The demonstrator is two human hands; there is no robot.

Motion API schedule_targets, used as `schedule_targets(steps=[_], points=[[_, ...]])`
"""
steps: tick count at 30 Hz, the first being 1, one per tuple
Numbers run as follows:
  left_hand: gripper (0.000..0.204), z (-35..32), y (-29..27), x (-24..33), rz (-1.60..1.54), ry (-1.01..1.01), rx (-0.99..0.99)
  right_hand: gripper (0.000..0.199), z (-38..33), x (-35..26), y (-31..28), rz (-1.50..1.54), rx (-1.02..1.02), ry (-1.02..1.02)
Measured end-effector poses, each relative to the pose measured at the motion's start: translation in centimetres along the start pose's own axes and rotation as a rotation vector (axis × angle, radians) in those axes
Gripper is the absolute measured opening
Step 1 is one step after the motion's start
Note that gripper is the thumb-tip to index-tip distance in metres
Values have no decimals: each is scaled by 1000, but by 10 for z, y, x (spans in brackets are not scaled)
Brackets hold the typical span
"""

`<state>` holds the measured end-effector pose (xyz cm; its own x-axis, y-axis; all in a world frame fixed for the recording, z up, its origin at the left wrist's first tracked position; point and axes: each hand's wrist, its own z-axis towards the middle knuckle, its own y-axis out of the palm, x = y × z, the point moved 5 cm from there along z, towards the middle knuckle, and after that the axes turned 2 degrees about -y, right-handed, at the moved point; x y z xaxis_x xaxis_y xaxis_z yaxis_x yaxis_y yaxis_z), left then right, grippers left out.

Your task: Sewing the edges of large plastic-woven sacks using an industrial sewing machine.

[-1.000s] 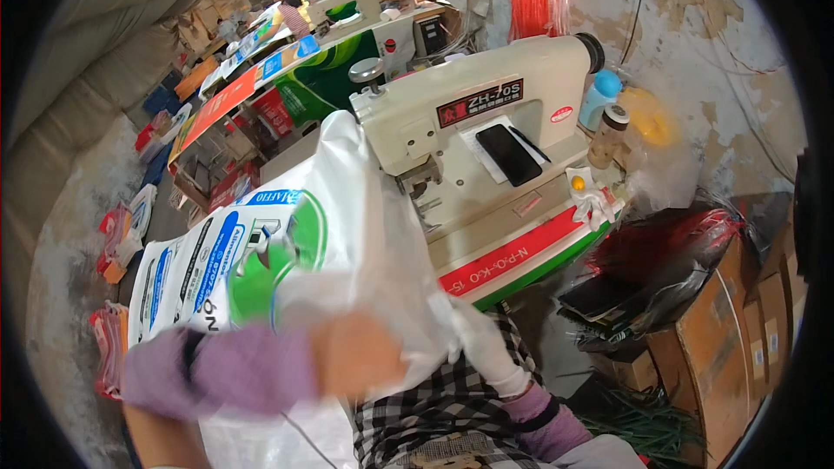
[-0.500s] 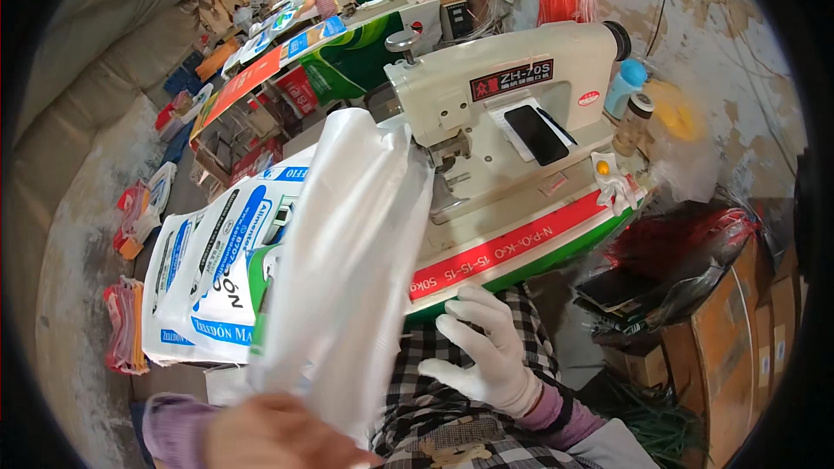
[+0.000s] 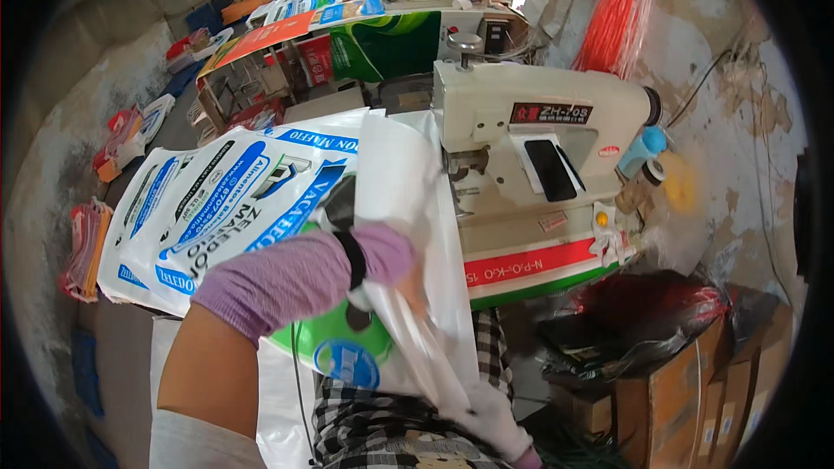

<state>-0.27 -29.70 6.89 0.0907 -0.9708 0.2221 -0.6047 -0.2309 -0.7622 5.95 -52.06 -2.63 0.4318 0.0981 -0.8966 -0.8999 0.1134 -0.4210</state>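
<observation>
While the left hand [image 3: 417, 288] reaches across the white bag [image 3: 398, 165], apparently to flatten it, the gloved right hand [image 3: 492, 421] is at its near end, seemingly steadying it; blur prevents telling either grip. The bag lies left of the sewing machine [image 3: 501, 141]. Half a second earlier, it was raised and bunched, the glove apart with fingers spread.
</observation>
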Motion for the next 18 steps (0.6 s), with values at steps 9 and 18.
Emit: schedule_targets(steps=[9, 18], points=[[48, -179, -123, -141, 257, -921, 748, 35, 188, 60, -40, -173, 164, -80], [14, -131, 18, 75, -228, -234, 1017, 8, 145, 41, -1, -83, 145, -294]])
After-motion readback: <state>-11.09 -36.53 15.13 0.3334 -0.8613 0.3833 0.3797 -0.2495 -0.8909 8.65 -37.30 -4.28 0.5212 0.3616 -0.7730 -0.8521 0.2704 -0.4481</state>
